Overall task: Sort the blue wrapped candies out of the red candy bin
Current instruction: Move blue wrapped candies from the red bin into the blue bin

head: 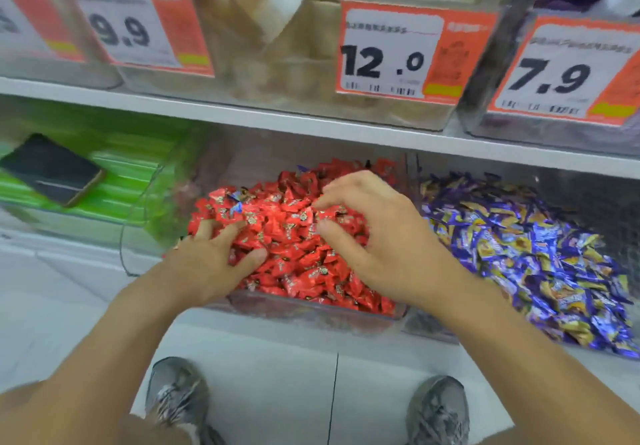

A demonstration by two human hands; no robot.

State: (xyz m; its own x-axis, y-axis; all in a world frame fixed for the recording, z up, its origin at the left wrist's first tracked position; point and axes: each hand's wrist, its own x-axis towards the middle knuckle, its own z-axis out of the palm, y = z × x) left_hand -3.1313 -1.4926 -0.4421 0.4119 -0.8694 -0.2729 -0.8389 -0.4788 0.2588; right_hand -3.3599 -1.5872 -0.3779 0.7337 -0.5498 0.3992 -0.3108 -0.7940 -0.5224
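A clear bin [311, 309] on the lower shelf is heaped with red wrapped candies [294, 237]. Two blue wrapped candies [237, 207] lie among the red ones at the pile's upper left, and another shows at the back [303, 168]. My left hand [214, 261] rests on the pile's left side with fingers spread and pressed into the candies. My right hand [377, 237] hovers over the pile's right side, fingers curved downward with the tips touching the red candies; whether it holds one is hidden.
The bin to the right holds blue and gold wrapped candies [540, 257]. A green bin [114, 181] on the left has a dark phone [52, 169] lying on it. Price tags hang from the shelf above. My shoes [176, 392] stand on the white floor.
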